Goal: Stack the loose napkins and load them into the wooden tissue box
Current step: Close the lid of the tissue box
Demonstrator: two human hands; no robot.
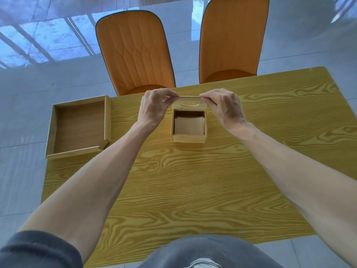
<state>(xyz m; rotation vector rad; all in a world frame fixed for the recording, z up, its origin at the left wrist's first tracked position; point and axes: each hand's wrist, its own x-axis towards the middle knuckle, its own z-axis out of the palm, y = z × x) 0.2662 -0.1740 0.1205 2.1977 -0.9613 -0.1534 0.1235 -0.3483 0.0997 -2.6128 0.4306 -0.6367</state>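
Both hands' fingers pinching lid (189,97), napkins (189,125) stacked inside tissue box (188,137)

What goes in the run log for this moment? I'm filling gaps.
napkins stacked in tissue box | left hand, right hand pinch lid ends | wooden tray left

No writing, label, brand, number or sign can be read anywhere in the view. The wooden tissue box (189,122), its lid (189,102), the napkins (189,125) inside it, the wooden tray (77,126) and the worktop (193,180) show only plain surfaces and wood grain. The two orange chairs (135,51) likewise carry no mark.
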